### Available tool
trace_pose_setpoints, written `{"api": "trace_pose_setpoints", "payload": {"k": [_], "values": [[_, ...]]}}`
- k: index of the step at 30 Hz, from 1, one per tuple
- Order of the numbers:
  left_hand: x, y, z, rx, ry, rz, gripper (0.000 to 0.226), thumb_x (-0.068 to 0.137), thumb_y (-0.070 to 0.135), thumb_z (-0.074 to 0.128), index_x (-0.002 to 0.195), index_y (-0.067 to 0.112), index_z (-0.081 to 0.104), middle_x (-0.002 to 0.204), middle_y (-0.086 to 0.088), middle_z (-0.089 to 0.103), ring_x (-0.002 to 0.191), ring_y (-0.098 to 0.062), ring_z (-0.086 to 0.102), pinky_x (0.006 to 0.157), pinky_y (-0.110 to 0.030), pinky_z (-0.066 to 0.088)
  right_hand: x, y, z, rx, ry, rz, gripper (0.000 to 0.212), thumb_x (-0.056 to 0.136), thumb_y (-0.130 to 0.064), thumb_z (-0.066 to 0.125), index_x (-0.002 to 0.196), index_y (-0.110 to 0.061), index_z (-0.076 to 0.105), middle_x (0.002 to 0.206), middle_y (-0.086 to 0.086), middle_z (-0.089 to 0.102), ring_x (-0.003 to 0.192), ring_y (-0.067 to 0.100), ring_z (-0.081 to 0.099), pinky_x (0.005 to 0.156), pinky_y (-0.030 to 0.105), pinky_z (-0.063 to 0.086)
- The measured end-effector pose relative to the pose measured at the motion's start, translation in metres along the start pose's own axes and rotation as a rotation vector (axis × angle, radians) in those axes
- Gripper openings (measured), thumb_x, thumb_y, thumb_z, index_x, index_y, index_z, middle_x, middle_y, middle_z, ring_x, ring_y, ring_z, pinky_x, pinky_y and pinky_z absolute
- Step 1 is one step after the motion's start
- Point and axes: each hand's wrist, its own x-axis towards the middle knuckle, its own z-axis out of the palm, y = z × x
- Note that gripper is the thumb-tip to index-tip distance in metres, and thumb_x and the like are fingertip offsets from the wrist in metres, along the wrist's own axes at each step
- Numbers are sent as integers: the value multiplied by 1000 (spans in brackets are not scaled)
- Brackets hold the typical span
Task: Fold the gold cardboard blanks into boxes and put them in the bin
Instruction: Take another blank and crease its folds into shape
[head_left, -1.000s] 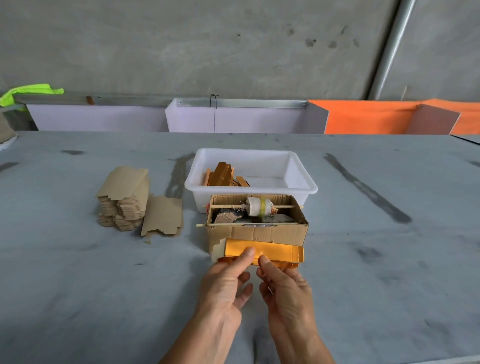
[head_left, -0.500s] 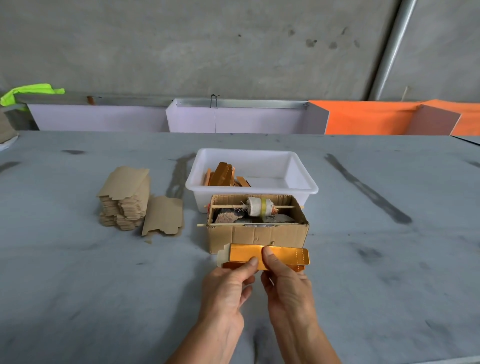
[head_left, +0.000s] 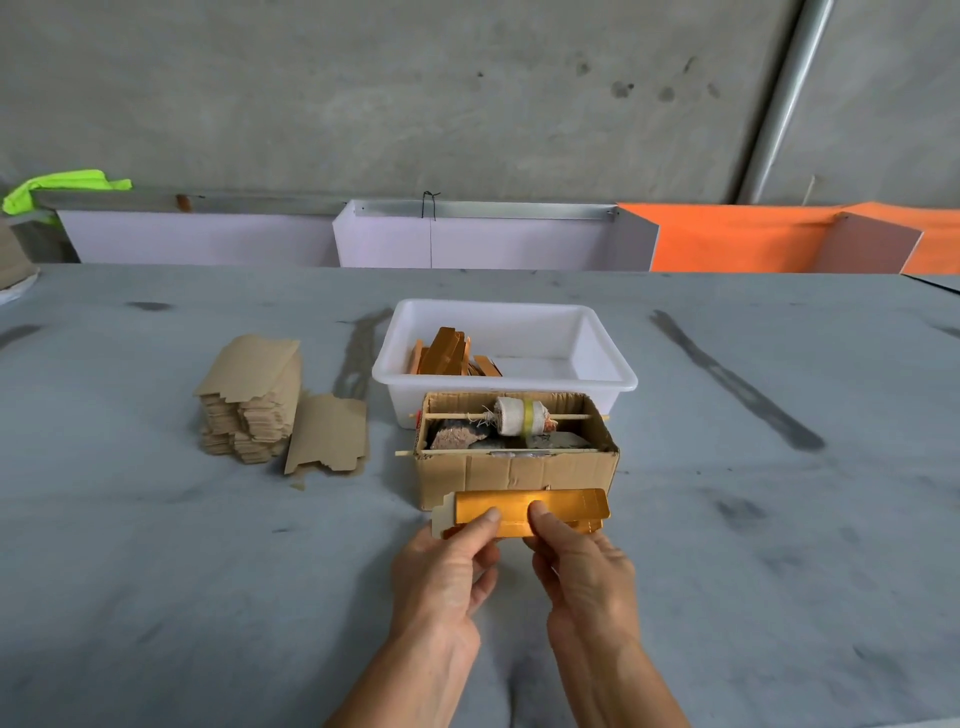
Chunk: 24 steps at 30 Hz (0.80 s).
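Observation:
A long gold cardboard blank (head_left: 566, 506), partly folded into a flat sleeve, is held just above the grey table in front of me. My left hand (head_left: 447, 566) pinches its left part with the thumb on top. My right hand (head_left: 576, 564) pinches the middle the same way. A white plastic bin (head_left: 605, 358) stands farther back and holds several folded gold boxes (head_left: 447, 353) at its left side. A stack of flat brown-backed blanks (head_left: 249, 400) sits at the left, with one loose blank (head_left: 327, 434) leaning beside it.
An open brown carton (head_left: 514, 470) with a wrapped roll on a stick and rags stands between the bin and my hands. White and orange panels line the table's far edge, below a concrete wall.
The gold blank has moved slightly right and toward me, and its top flap lies flatter. Both thumbs now press on its upper face.

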Motion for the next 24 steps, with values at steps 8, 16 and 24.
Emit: {"api": "trace_pose_setpoints", "payload": {"k": [8,16,24], "values": [[7,12,1,-7,31,86,17,77,-4,71,76,12,63,63,-4,60,54,-15,53,44,-18,48,0,-11,9,-44,-69,8,11,77,-9,75,73,-11,65,65,3,71,70,18,68,71,30,47],[8,27,2,143,4,277,25,74,-9,71,72,13,59,56,-6,61,53,-19,54,53,-27,45,6,-30,23,-236,-50,-136,22,74,6,73,64,-9,61,52,-1,63,51,13,60,49,18,43],[23,52,7,245,39,361,14,72,-3,76,80,4,66,71,-10,67,51,-16,60,45,-22,50,11,-45,45,-315,-162,-194,9,79,-4,73,75,-7,66,65,5,67,59,13,63,54,20,46]]}}
